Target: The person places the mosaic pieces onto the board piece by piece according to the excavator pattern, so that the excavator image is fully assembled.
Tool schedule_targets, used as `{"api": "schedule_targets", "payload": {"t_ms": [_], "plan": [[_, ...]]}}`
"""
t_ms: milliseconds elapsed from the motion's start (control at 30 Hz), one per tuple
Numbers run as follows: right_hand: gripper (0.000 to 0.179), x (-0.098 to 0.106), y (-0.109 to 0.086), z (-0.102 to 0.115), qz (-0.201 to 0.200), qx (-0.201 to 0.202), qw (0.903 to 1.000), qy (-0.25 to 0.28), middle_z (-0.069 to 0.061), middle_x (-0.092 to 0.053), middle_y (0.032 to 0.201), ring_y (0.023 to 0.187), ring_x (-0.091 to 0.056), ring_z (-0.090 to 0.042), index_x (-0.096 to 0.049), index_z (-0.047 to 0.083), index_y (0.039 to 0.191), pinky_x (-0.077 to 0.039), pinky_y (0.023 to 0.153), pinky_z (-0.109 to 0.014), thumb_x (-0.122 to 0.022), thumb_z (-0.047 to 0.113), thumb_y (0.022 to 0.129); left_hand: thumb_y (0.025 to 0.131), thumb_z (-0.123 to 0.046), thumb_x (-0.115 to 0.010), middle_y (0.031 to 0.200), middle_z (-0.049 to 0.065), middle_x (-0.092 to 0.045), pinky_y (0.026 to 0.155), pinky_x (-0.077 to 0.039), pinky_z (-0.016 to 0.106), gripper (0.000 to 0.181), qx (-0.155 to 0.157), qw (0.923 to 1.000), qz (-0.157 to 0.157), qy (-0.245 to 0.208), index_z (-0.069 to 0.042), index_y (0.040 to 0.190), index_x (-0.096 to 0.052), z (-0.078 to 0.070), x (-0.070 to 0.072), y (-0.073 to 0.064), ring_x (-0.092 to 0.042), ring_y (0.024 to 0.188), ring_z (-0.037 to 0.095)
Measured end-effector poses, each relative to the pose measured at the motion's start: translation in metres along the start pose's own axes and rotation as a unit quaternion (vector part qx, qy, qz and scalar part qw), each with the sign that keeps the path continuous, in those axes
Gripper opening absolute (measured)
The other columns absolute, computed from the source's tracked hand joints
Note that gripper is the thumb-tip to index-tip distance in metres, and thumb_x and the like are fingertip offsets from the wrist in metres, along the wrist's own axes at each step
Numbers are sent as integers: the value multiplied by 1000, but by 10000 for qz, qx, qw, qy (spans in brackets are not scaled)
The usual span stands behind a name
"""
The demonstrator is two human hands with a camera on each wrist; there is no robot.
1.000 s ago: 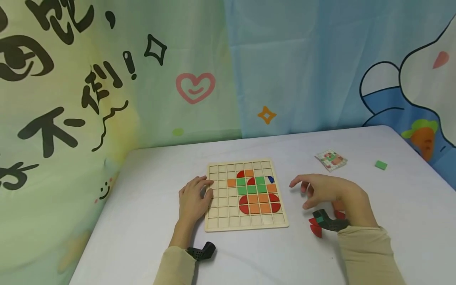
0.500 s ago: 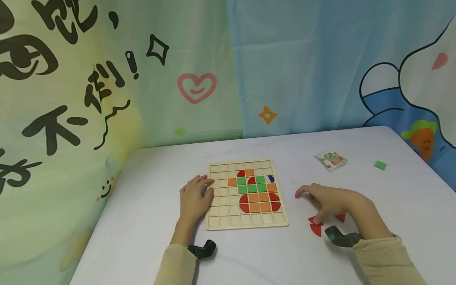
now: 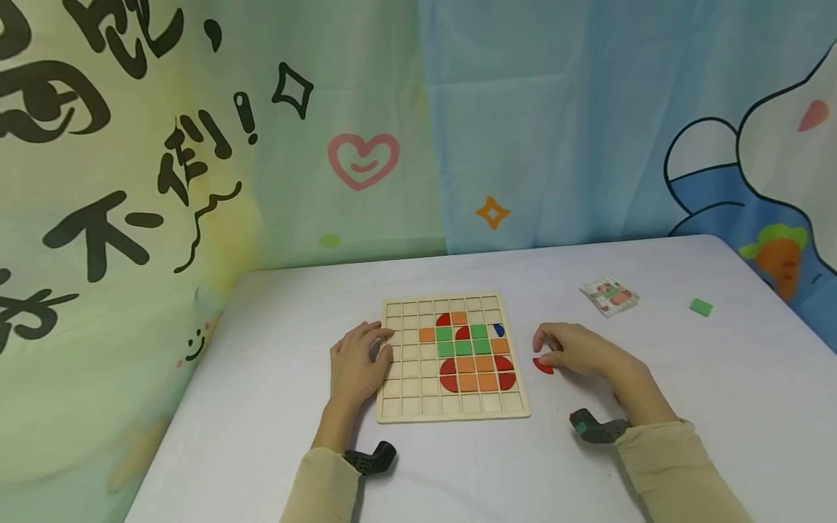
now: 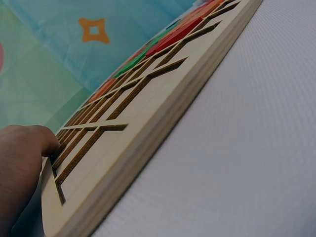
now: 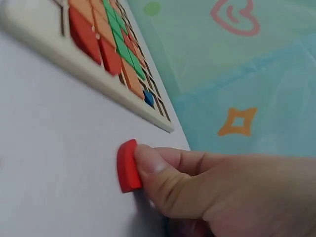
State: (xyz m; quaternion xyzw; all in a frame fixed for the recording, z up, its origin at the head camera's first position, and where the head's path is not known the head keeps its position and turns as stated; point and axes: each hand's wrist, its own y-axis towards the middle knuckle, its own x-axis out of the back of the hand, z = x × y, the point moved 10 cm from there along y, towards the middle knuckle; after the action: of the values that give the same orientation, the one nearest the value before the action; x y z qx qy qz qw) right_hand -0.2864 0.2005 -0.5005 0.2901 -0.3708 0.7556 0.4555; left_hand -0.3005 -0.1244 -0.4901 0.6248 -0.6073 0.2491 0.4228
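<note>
The wooden grid board [image 3: 408, 401] lies flat on the white table, with several green, orange and red pieces and one blue piece set in its squares. My left hand [image 3: 358, 365] rests against the board's left edge with relaxed fingers; in the left wrist view, the left thumb [image 4: 29, 148] touches the rim. To the right of the board, my right hand [image 3: 580, 350] pinches a red quarter-circle tile [image 3: 543, 366] between thumb and fingers. The right wrist view has this red tile [image 5: 127, 168] held a little away from the board's edge [image 5: 94, 86].
A stack of printed pattern cards [image 3: 609, 296] lies behind the right hand. Farther right is a loose green square tile [image 3: 702, 307]. A patterned curtain [image 3: 366, 87] hangs behind the table [image 3: 484, 472]. Black wrist cameras [image 3: 374, 459] sit on both wrists.
My right hand went down to the loose red pieces, took hold of one quarter-circle tile and moved up and left toward the board with it. The left hand stayed at the board's edge.
</note>
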Motion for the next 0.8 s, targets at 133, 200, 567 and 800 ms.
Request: {"api": "schedule_targets", "payload": {"t_ms": [133, 200, 567, 800], "plan": [[8, 7, 15, 6, -350, 100, 9993, 124, -2, -46, 70, 67, -43, -15, -61, 9, 94, -34, 60, -27, -65, 13, 88, 90, -26, -56, 134, 0, -58, 107, -27, 55, 27, -3, 10000, -39, -21, -24, 114, -68, -1, 1, 0, -44, 133, 24], [7, 10, 21, 6, -519, 63, 9985, 131, -2, -45, 70, 67, -42, -16, -62, 8, 95, -33, 61, -28, -62, 12, 89, 90, -25, -56, 133, 1, -58, 107, -27, 55, 27, 9, 10000, -50, -58, -24, 114, -68, 0, 0, 0, -44, 132, 24], [16, 11, 21, -1, -988, -313, 9945, 143, -3, -46, 72, 69, -43, -18, -65, 13, 106, -30, 61, -30, -54, 15, 94, 90, -27, -56, 135, 0, -56, 108, -26, 53, 27, 5, 10000, 41, -59, -24, 115, -67, -2, -4, 1, -42, 134, 23], [24, 8, 20, 2, -826, -187, 9956, 402, -3, -50, 79, 76, -45, -18, -64, 13, 109, -34, 65, -30, -65, 24, 89, 90, -26, -56, 134, 0, -57, 107, -27, 53, 27, -1, 10000, 15, 7, -24, 115, -67, 1, -3, 1, -43, 133, 23]]}}
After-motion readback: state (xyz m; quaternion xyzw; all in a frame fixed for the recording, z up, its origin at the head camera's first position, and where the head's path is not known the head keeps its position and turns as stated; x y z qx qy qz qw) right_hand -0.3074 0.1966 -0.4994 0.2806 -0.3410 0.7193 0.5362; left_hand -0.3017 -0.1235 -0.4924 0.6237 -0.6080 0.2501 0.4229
